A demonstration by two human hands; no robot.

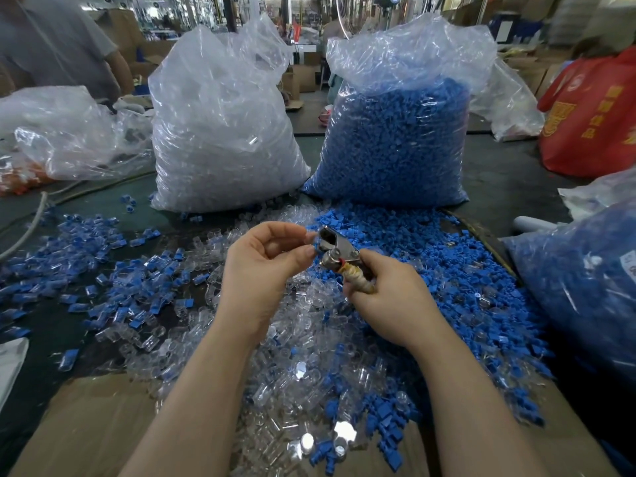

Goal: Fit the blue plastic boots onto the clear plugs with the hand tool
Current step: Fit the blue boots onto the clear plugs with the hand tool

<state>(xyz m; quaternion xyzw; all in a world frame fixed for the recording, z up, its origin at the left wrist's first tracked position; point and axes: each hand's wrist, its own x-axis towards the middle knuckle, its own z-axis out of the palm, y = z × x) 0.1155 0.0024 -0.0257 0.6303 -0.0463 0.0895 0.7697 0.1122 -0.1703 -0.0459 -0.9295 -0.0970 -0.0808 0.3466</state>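
My right hand [385, 297] grips the tape-wrapped handle of a small metal hand tool [335, 247], whose jaws point up and to the left. My left hand [261, 266] has thumb and forefinger pinched at the tool's jaws; whatever small part sits between them is hidden. Under both hands lies a pile of clear plugs [292, 356]. Loose blue boots [430, 256] spread to the right of it. Fitted plugs with blue boots [130, 287] lie scattered on the left.
Behind the piles stand a bag of clear plugs [220, 132] and a bag of blue boots [395, 139]. Another bag of blue parts [585, 287] sits at the right, a red bag [592, 115] beyond it. Cardboard [86, 425] covers the near edge. A person stands at far left.
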